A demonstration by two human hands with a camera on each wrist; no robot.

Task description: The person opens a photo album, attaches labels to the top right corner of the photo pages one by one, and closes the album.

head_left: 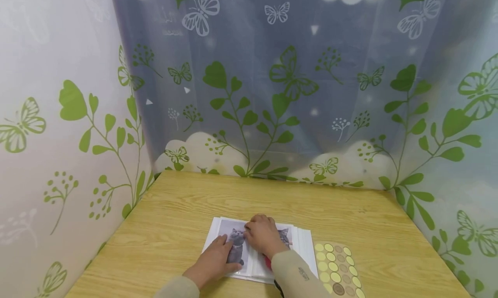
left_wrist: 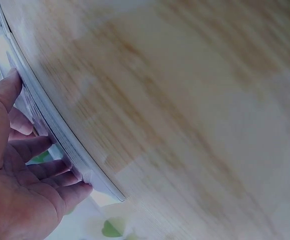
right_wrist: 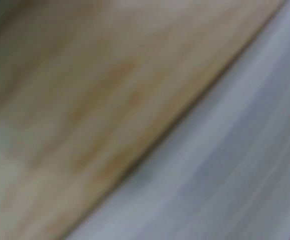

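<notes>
An open photo album (head_left: 306, 250) with white pages lies on the wooden table. Its left page bears a photo of a grey cat (head_left: 235, 250); a second cat photo (head_left: 285, 235) on the right page is partly covered by my right hand and sleeve. My left hand (head_left: 212, 261) rests on the left page with fingers spread. In the left wrist view, that hand (left_wrist: 27, 187) touches the album's layered pages (left_wrist: 67, 137). My right hand (head_left: 266, 235) bends over the album's upper middle, its fingertips hidden. The right wrist view shows blurred pale album pages (right_wrist: 209, 155) without the hand.
Right of the album lies a sheet of round stickers (head_left: 333, 266), mostly yellow and tan, with a dark brown one (head_left: 338, 289) near its bottom. The wooden table (head_left: 175, 211) meets patterned curtains (head_left: 249, 129) at the back and on both sides.
</notes>
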